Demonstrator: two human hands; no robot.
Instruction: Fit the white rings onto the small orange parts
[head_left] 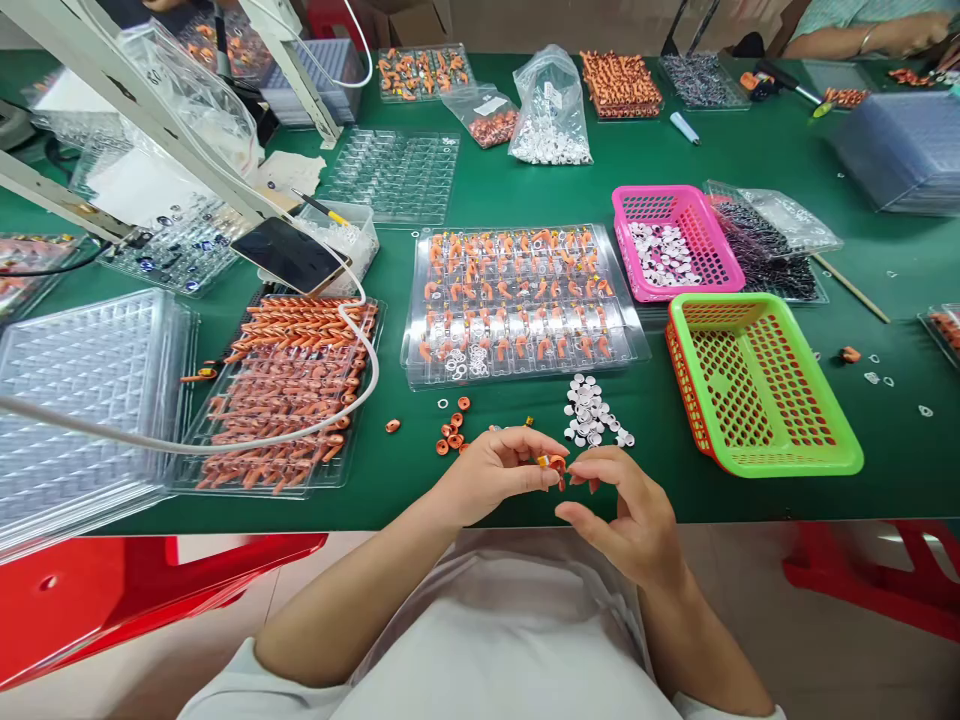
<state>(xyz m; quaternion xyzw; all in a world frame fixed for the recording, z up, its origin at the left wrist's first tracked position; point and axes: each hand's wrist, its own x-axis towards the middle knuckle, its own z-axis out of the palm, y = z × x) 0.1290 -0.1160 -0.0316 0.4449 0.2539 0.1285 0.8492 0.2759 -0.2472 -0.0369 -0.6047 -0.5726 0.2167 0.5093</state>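
Note:
My left hand [499, 468] pinches a small orange curved part [556, 464] with a yellow piece at one end, just over the table's near edge. Close to its right side is my right hand [626, 505], thumb and fingers apart, with nothing visible between them. Beyond the hands lie a pile of small white round pieces [589, 408] and several copper-coloured ring-like pieces [451, 435]. Farther back, a clear plastic tray [517, 375] carries rows of similar orange curved parts and a few white rings.
A green basket [847, 455] stacked on a red one stands at right, behind it a pink basket [626, 270] of white pieces. Left are a tray of orange parts [277, 400], a phone [291, 255] and a white cable [367, 350] crossing over. Another person's arm [847, 40] shows at back right.

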